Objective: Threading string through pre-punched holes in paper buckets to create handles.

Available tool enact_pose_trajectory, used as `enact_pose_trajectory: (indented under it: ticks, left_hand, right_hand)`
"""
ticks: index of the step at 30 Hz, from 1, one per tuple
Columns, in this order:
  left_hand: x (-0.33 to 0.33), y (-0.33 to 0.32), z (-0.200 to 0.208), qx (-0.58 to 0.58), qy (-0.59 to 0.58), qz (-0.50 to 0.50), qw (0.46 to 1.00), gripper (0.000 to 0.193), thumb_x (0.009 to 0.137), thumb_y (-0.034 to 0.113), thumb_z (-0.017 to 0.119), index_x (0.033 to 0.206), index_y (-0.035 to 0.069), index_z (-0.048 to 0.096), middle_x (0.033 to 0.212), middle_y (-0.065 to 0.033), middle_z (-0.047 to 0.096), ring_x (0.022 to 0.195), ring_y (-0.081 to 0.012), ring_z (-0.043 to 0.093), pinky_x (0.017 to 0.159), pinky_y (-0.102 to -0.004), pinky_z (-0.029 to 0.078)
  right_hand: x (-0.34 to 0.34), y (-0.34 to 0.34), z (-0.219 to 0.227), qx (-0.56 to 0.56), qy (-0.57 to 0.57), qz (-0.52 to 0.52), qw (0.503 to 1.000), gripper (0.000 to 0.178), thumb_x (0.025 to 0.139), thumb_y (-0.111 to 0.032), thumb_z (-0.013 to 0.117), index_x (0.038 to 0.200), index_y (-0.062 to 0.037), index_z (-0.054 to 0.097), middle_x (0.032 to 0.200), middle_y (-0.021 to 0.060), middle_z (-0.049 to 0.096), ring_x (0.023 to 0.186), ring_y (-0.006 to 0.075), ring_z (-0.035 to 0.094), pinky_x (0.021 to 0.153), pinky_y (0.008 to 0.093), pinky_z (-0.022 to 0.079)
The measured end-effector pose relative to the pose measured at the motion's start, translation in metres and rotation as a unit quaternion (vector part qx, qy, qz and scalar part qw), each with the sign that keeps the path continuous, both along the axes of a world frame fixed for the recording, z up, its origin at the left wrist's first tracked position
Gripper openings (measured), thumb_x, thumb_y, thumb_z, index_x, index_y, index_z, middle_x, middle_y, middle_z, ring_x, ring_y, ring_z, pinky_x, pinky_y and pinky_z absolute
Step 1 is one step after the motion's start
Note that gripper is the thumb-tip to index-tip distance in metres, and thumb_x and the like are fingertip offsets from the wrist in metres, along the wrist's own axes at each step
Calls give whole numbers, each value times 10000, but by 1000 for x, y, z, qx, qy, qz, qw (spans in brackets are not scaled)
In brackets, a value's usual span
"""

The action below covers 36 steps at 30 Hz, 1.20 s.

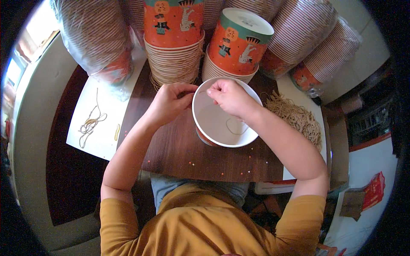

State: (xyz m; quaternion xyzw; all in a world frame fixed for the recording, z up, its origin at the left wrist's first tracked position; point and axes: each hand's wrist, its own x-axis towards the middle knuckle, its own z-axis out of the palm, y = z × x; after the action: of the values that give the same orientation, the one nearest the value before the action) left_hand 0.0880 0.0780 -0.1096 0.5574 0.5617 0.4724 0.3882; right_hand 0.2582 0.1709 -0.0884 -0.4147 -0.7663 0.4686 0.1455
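Note:
A white-lined paper bucket (213, 115), orange outside, stands tilted toward me on the brown table, its mouth facing up. My right hand (230, 99) reaches inside it, thumb and fingers pinched on the end of a thin tan cord (235, 131) close to the inner left wall. The rest of that cord curls loosely at the bucket's bottom. At the outside of the left rim, my left hand (171, 102) has its thumb and fingertips closed together against the wall. What lies between those left fingertips, if anything, is too small to make out.
Behind the bucket stand nested stacks of orange printed buckets (243, 42), several more wrapped in clear plastic (94, 38). A heap of tan cords (297, 117) lies on white paper at right. On a white sheet (100, 132) at left are a few loose cords (92, 123).

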Motion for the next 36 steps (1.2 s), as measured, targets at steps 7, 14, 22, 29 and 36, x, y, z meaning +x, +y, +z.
enact_pose_trajectory:
  ticks: [7, 14, 22, 29, 36]
  left_hand:
    - [5, 0, 10, 21, 21, -28, 999, 215, 889, 66, 575, 1059, -35, 659, 869, -42, 674, 769, -75, 599, 701, -240, 507]
    - [16, -10, 0, -4, 22, -15, 1000, 187, 878, 61, 576, 1008, -26, 678, 702, -10, 626, 647, -56, 564, 609, -226, 485]
    - [50, -45, 10, 166, 226, 49, 959, 105, 760, 65, 639, 834, -8, 649, 795, -190, 645, 735, -364, 640, 672, -412, 527]
    - [60, -53, 8, 154, 214, 50, 963, 118, 751, 79, 649, 840, 1, 650, 748, -182, 630, 662, -299, 643, 613, -383, 518]
    - [54, -62, -12, -32, -92, 50, 994, 109, 835, 82, 583, 837, -16, 632, 715, -18, 614, 660, -63, 551, 588, -224, 454]
  right_hand:
    - [-2, 3, -14, -39, 39, 27, 998, 176, 878, -170, 581, 848, -7, 639, 779, 90, 654, 704, 154, 594, 653, 330, 486]
    - [6, -13, 18, 23, -69, 98, 993, 131, 903, -120, 580, 852, -8, 624, 727, -3, 605, 674, 60, 519, 630, 253, 450]
    - [32, -39, 33, 50, -60, 164, 983, 136, 889, -120, 575, 879, 10, 615, 769, 67, 661, 714, 96, 580, 667, 292, 475]
    - [45, -42, 35, 35, -76, 194, 977, 137, 890, -111, 564, 935, 4, 622, 822, 77, 668, 756, 107, 594, 703, 288, 481]
    - [59, -37, 34, -67, -71, 176, 980, 171, 903, -118, 573, 1020, 0, 613, 836, -12, 601, 775, 55, 548, 702, 225, 461]
